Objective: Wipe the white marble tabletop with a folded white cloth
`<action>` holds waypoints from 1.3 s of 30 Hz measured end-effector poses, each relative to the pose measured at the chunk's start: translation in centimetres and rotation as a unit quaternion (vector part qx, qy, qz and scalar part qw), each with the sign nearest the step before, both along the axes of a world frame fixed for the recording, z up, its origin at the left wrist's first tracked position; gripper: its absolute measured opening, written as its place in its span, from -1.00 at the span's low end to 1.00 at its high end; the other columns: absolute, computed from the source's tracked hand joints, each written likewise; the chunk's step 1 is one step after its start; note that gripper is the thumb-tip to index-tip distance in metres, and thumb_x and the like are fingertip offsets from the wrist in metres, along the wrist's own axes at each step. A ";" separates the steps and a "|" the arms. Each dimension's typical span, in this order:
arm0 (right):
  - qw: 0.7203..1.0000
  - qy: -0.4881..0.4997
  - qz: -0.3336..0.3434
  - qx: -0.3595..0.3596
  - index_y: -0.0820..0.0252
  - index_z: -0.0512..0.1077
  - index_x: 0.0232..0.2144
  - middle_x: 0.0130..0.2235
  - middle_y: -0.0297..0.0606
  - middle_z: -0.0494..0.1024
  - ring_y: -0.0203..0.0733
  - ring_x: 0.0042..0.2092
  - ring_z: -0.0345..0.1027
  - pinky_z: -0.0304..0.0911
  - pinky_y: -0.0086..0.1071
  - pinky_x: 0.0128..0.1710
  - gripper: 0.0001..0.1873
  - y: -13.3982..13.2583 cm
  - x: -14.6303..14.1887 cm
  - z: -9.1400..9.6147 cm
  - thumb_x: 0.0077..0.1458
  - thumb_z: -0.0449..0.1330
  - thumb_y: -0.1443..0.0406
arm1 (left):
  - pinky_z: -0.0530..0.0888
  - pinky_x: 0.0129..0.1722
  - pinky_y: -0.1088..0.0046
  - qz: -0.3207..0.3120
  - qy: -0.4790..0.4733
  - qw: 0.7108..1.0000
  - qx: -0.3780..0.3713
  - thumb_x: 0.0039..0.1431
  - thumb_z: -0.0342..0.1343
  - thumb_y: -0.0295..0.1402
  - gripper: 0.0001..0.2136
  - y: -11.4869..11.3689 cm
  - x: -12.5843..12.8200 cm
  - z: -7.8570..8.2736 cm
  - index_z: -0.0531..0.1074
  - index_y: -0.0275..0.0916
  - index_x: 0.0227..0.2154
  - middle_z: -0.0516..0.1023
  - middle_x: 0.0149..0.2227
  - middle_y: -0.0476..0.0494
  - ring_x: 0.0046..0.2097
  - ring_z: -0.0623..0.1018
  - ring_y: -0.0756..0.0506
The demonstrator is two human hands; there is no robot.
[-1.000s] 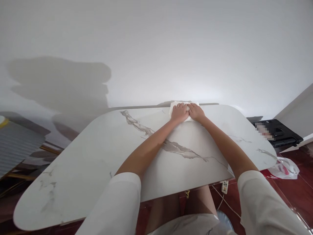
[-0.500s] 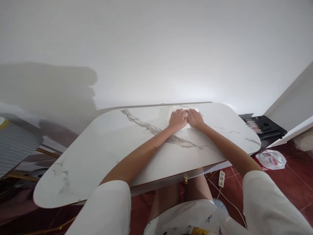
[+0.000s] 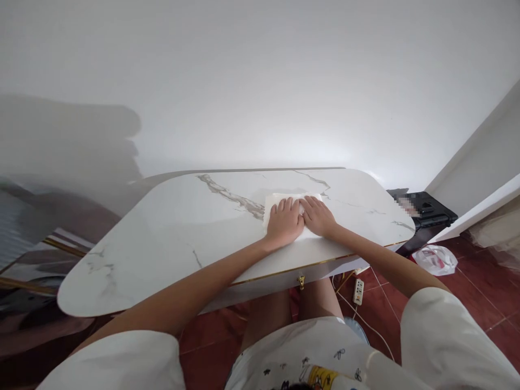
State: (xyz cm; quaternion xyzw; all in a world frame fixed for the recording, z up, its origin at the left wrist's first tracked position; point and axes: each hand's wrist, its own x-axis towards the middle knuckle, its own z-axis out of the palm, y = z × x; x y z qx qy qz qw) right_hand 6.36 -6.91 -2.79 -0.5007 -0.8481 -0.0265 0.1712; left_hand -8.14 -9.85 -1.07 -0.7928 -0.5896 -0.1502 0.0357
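A white paper towel or thin cloth [image 3: 271,208] lies spread on the white marble-patterned tabletop [image 3: 154,254]. My left hand [image 3: 285,221] presses palm-down on its left part, fingers spread and slightly bent. Beside it, my right hand [image 3: 318,215] rests flat on the right part with its fingers stretched out. The hands nearly touch at the thumbs. Their palms hide the middle of the sheet, and its edges show above and to the left.
A pale wall [image 3: 260,81] runs behind the table. A gold drawer knob [image 3: 301,281] sits under the front edge. On the right are a black case [image 3: 436,208], a clear plastic bag [image 3: 436,260] and a power strip [image 3: 358,291] with a cable on the red tiled floor.
Both hands have slid the sheet toward me and slightly left, away from the table's far edge. The view has shifted slightly.
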 end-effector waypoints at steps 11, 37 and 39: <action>1.000 0.007 0.011 0.016 0.26 0.26 0.28 0.30 -0.01 0.31 0.07 0.34 0.11 0.09 0.03 0.30 -0.45 -5.3 1.4 -0.3 0.30 -0.11 0.30 | 0.17 0.30 -0.03 0.004 0.000 0.999 -0.037 0.28 -0.16 -0.35 -0.48 -5.1 1.4 0.3 0.22 -0.29 0.28 0.22 0.35 -0.35 0.36 0.20 -0.34; 0.999 -0.020 0.040 -0.009 0.36 0.24 0.25 0.25 0.00 0.36 -0.01 0.27 0.17 0.12 -0.12 0.26 -0.47 8.8 2.3 0.8 0.27 -0.14 0.40 | 0.26 0.18 0.01 0.018 -0.031 0.999 0.003 0.29 -0.14 -0.37 -0.65 7.7 2.9 0.2 0.36 -0.24 0.08 0.42 0.13 -0.34 0.20 0.33 -0.31; 0.999 -0.026 0.027 -0.010 0.39 0.22 0.27 0.28 0.02 0.32 0.00 0.30 0.14 0.09 -0.13 0.27 -0.46 10.5 1.7 0.7 0.29 -0.14 0.39 | 0.26 0.18 0.03 0.018 -0.033 0.999 0.003 0.28 -0.14 -0.39 -0.64 9.3 2.4 0.3 0.36 -0.24 0.08 0.43 0.12 -0.33 0.20 0.34 -0.29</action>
